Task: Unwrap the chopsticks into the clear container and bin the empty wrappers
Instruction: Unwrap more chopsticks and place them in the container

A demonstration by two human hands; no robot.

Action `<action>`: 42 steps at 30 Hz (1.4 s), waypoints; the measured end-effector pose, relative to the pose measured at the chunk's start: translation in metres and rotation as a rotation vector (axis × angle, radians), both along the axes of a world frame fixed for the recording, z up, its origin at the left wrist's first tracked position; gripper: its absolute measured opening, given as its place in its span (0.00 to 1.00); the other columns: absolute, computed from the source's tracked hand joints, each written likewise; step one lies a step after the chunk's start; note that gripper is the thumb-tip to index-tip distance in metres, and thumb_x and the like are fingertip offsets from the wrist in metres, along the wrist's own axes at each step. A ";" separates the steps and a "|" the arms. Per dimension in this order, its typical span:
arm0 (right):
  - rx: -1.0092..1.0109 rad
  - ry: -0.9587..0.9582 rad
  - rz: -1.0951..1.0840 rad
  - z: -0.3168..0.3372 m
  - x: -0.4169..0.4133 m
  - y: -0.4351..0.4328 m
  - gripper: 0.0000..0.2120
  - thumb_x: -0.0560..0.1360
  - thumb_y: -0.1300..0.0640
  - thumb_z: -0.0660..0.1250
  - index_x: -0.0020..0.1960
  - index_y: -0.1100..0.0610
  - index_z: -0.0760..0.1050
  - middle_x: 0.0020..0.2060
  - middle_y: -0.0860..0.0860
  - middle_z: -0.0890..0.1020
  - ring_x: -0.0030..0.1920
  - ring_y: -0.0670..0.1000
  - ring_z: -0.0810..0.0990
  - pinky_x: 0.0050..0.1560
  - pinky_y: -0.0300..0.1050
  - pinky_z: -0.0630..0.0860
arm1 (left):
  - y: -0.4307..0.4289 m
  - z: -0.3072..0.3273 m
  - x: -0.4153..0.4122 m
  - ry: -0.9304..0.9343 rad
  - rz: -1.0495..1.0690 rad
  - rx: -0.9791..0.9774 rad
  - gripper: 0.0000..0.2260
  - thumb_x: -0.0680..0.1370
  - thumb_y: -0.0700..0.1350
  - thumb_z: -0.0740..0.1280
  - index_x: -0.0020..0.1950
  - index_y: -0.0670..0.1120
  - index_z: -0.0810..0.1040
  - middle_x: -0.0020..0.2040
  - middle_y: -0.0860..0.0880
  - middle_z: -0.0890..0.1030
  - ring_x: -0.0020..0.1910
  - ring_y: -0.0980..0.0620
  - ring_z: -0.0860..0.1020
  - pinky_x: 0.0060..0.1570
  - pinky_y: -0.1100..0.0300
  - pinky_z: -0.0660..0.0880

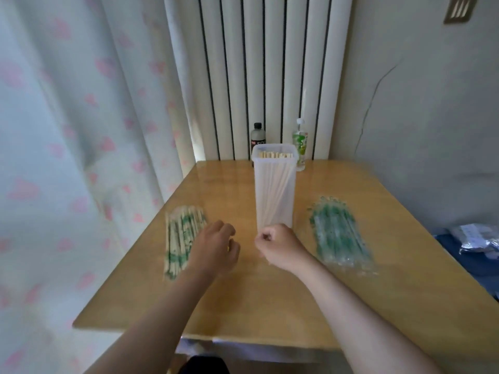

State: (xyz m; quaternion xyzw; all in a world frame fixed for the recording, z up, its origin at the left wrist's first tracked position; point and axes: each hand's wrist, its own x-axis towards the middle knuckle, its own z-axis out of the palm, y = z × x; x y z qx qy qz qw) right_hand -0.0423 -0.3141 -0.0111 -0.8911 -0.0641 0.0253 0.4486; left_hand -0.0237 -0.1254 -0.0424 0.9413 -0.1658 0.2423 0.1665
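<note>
Head view shows the person's two bare forearms reaching over a wooden table (270, 298). The clear container (274, 195) stands upright at the middle, with bare chopsticks (275, 154) on end inside it.

The wrapped chopsticks (182, 238) lie in a flat pile on the left of the table. Their long axis runs from the person toward the far edge, roughly parallel to the forearms. The left hand (216, 248) sits just beside that pile on its right, and its outer edge seems to overlap the nearest sticks. Its fingers are curled, but blur hides whether they pinch a stick.

The right hand (276, 248) is bunched in a loose fist just in front of the container's base. Whether it grips anything cannot be told. The empty wrappers (340, 236) lie near its right side, along the same near-to-far axis. No bin is in sight.

By this layout the left hand is clearly the nearer one to the wrapped pile, with the right hand well apart from it. A next pair would probably be taken by a short reach leftward and lifted along its length.
</note>
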 end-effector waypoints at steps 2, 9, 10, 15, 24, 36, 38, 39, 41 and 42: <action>-0.013 0.043 0.009 -0.009 0.006 0.030 0.12 0.77 0.57 0.61 0.40 0.57 0.80 0.31 0.53 0.82 0.31 0.51 0.81 0.28 0.44 0.75 | 0.027 -0.007 -0.007 -0.018 0.124 0.008 0.12 0.70 0.49 0.64 0.47 0.45 0.82 0.44 0.46 0.81 0.42 0.40 0.80 0.44 0.50 0.77; -0.048 0.165 -0.049 -0.030 0.021 0.091 0.08 0.79 0.51 0.62 0.48 0.53 0.77 0.36 0.52 0.82 0.31 0.50 0.81 0.25 0.41 0.73 | 0.075 -0.030 -0.023 0.176 0.285 -0.122 0.29 0.74 0.58 0.49 0.66 0.48 0.78 0.65 0.47 0.77 0.64 0.44 0.75 0.63 0.49 0.69; -0.085 0.161 -0.054 -0.032 0.023 0.096 0.11 0.76 0.46 0.64 0.46 0.53 0.77 0.36 0.50 0.82 0.34 0.51 0.81 0.31 0.44 0.75 | 0.076 -0.033 -0.023 0.192 0.277 -0.158 0.30 0.74 0.58 0.49 0.67 0.48 0.77 0.66 0.47 0.77 0.64 0.45 0.74 0.64 0.49 0.69; -0.147 0.205 -0.056 -0.035 0.032 0.099 0.11 0.71 0.45 0.70 0.37 0.50 0.72 0.31 0.49 0.77 0.31 0.52 0.77 0.32 0.42 0.69 | 0.076 -0.041 -0.014 0.187 0.247 -0.157 0.23 0.76 0.54 0.55 0.65 0.48 0.79 0.64 0.49 0.78 0.64 0.46 0.74 0.63 0.49 0.69; 0.291 0.276 -0.111 -0.037 0.032 0.086 0.06 0.78 0.57 0.65 0.42 0.57 0.75 0.35 0.56 0.79 0.27 0.50 0.78 0.22 0.39 0.66 | 0.078 -0.044 -0.013 0.190 0.239 -0.158 0.22 0.77 0.54 0.57 0.66 0.49 0.78 0.63 0.49 0.77 0.64 0.47 0.74 0.64 0.50 0.68; 0.915 0.430 -0.093 -0.009 0.002 0.040 0.12 0.72 0.69 0.53 0.40 0.62 0.75 0.30 0.54 0.69 0.26 0.51 0.68 0.27 0.41 0.66 | 0.071 -0.029 -0.029 0.010 0.189 -0.110 0.25 0.74 0.55 0.58 0.66 0.46 0.77 0.66 0.45 0.77 0.65 0.44 0.74 0.66 0.46 0.66; 1.047 0.473 -0.048 0.006 -0.003 0.026 0.10 0.68 0.67 0.54 0.36 0.61 0.74 0.29 0.54 0.67 0.26 0.50 0.65 0.25 0.41 0.64 | 0.055 -0.015 -0.029 -0.148 0.078 0.002 0.26 0.73 0.54 0.61 0.68 0.44 0.75 0.68 0.43 0.76 0.67 0.42 0.74 0.68 0.44 0.68; 1.100 0.489 -0.021 0.012 -0.006 0.019 0.10 0.67 0.65 0.54 0.35 0.61 0.73 0.28 0.53 0.66 0.25 0.50 0.64 0.23 0.40 0.64 | 0.044 -0.006 -0.026 -0.211 0.023 0.063 0.26 0.73 0.54 0.62 0.69 0.44 0.74 0.69 0.42 0.76 0.68 0.42 0.73 0.68 0.42 0.68; 1.197 0.508 0.060 0.021 -0.012 0.004 0.07 0.64 0.63 0.57 0.33 0.61 0.73 0.27 0.53 0.65 0.24 0.49 0.63 0.21 0.37 0.63 | 0.024 0.011 -0.021 -0.273 -0.064 0.146 0.23 0.76 0.52 0.62 0.68 0.44 0.75 0.65 0.43 0.77 0.65 0.43 0.75 0.67 0.42 0.71; 1.259 0.505 0.102 0.025 -0.015 -0.003 0.05 0.62 0.61 0.60 0.33 0.61 0.73 0.27 0.52 0.65 0.24 0.48 0.63 0.20 0.37 0.64 | 0.016 0.015 -0.017 -0.290 -0.102 0.157 0.19 0.78 0.51 0.62 0.65 0.44 0.76 0.60 0.44 0.80 0.59 0.43 0.79 0.61 0.44 0.75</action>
